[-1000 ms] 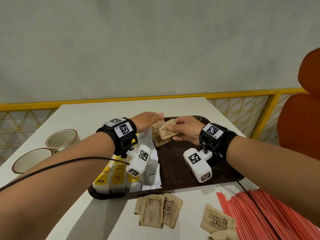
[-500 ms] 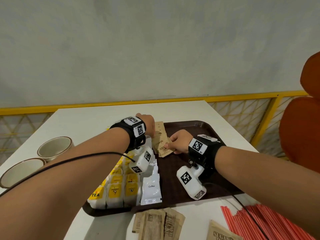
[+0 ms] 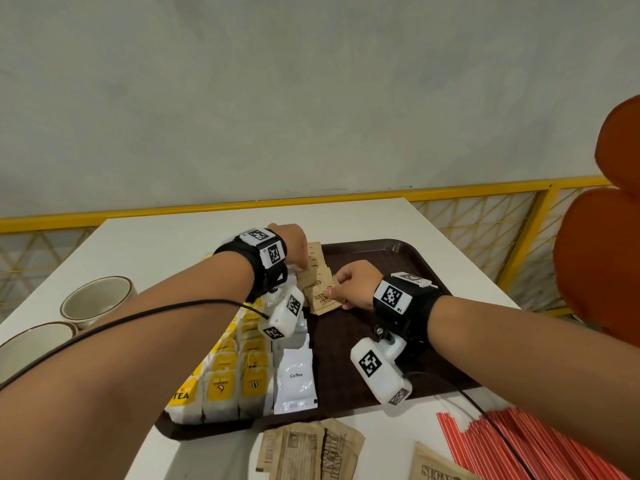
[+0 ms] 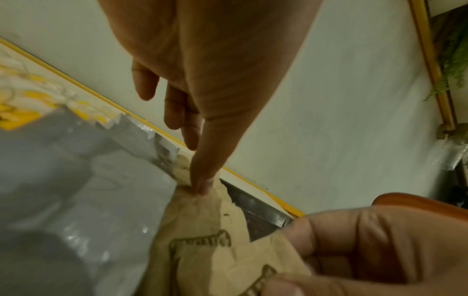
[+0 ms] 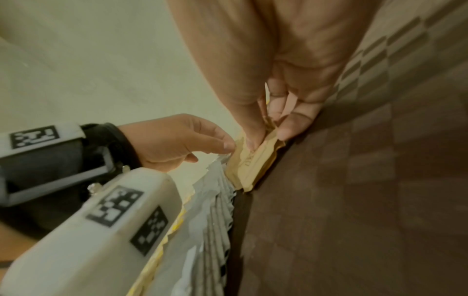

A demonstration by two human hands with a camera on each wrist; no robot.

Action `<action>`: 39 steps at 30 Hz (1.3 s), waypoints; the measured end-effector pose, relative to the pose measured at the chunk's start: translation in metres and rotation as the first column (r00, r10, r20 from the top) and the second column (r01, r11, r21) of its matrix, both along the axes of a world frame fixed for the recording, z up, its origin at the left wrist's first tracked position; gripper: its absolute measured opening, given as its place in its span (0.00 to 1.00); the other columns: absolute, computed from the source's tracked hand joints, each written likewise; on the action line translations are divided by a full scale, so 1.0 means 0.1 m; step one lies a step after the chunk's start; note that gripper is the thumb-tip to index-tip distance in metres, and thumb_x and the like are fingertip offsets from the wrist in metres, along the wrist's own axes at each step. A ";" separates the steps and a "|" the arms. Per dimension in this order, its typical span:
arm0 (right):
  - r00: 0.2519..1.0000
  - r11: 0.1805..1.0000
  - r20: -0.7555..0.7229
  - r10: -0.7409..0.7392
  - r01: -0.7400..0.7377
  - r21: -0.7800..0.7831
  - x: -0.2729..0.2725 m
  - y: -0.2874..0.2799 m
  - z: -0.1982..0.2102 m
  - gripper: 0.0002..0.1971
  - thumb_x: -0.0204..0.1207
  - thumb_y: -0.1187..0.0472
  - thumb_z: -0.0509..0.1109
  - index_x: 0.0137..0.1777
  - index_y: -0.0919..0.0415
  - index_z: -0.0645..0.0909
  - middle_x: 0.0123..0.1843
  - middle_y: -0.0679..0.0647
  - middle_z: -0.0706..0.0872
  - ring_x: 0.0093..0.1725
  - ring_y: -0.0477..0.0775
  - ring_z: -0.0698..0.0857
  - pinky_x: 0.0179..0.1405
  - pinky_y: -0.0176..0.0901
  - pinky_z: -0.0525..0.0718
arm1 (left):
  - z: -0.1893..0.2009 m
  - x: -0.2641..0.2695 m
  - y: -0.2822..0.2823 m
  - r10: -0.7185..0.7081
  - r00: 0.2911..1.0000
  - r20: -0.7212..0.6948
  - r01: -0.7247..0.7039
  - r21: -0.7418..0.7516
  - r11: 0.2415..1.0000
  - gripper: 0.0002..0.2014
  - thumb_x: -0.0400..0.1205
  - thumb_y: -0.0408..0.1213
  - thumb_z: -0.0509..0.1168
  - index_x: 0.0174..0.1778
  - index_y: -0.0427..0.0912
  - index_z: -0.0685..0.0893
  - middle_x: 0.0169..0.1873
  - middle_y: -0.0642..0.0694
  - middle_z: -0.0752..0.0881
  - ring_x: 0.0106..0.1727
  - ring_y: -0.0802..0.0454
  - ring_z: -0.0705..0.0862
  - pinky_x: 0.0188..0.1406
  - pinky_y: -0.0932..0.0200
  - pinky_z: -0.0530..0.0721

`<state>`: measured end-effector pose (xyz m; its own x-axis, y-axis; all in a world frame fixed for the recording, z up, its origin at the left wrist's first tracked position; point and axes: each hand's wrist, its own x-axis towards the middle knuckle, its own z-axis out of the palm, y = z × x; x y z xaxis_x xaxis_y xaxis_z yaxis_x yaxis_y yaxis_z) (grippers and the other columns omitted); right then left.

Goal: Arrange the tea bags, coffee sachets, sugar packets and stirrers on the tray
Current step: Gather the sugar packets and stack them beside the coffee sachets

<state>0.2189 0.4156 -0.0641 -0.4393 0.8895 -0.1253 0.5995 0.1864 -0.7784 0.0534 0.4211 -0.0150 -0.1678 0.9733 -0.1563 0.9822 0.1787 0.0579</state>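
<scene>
Both hands are working at a fanned row of brown sugar packets lying on the dark tray, just right of the coffee sachets. The right hand is pinching the nearest packet's right edge between thumb and fingers, which the right wrist view shows plainly. The left hand is reaching down with relaxed, mostly straight fingers, its thumb tip pressing on a packet's top edge without grasping it. Yellow-tagged tea bags are sitting in rows at the tray's left side, touching the sachets. More sugar packets are lying loose on the white table in front of the tray, with red stirrers heaped to their right and two cups standing at the far left
</scene>
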 end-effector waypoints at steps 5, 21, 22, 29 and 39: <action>1.000 1.000 0.005 -0.001 0.001 0.009 0.00 -0.03 0.01 0.11 0.73 0.60 0.76 0.33 0.56 0.79 0.38 0.58 0.87 0.27 0.49 0.83 0.34 0.38 0.82 | 0.01 0.04 -0.03 -0.028 0.999 -0.024 0.027 -0.075 0.997 0.18 0.72 0.50 0.75 0.50 0.42 0.90 0.49 0.47 0.90 0.54 0.48 0.86 0.57 0.53 0.84; 0.999 0.996 -0.041 -0.004 0.000 -0.091 0.03 -0.05 0.04 0.13 0.70 0.63 0.79 0.41 0.56 0.75 0.35 0.54 0.82 0.29 0.50 0.82 0.30 0.39 0.85 | 0.05 0.09 -0.06 -0.040 0.997 0.064 0.040 -0.013 0.999 0.10 0.76 0.40 0.73 0.50 0.40 0.89 0.50 0.47 0.88 0.54 0.49 0.85 0.57 0.55 0.83; 0.999 0.994 -0.042 0.000 -0.004 -0.108 0.04 -0.06 0.06 0.14 0.70 0.64 0.79 0.42 0.57 0.74 0.34 0.55 0.82 0.28 0.49 0.81 0.26 0.37 0.85 | 0.06 0.07 -0.09 -0.047 0.995 0.092 0.048 -0.012 0.999 0.09 0.76 0.39 0.74 0.48 0.39 0.89 0.49 0.46 0.89 0.54 0.49 0.86 0.55 0.55 0.82; 0.999 0.984 -0.048 -0.001 -0.007 -0.179 0.04 -0.09 0.09 0.14 0.72 0.73 0.75 0.40 0.59 0.72 0.30 0.58 0.81 0.27 0.51 0.82 0.31 0.40 0.86 | -0.03 0.09 -0.23 -0.096 0.994 0.059 0.100 -0.077 0.992 0.05 0.75 0.41 0.74 0.44 0.46 0.91 0.42 0.52 0.88 0.47 0.54 0.84 0.49 0.58 0.81; 0.989 0.989 -0.121 -0.091 0.076 -0.128 0.04 -0.13 0.01 0.13 0.72 0.75 0.73 0.37 0.59 0.76 0.34 0.57 0.81 0.26 0.51 0.82 0.31 0.40 0.87 | -0.04 0.12 -0.23 -0.089 0.995 0.045 0.093 -0.102 0.990 0.11 0.77 0.42 0.72 0.51 0.41 0.90 0.51 0.47 0.89 0.51 0.50 0.85 0.54 0.56 0.81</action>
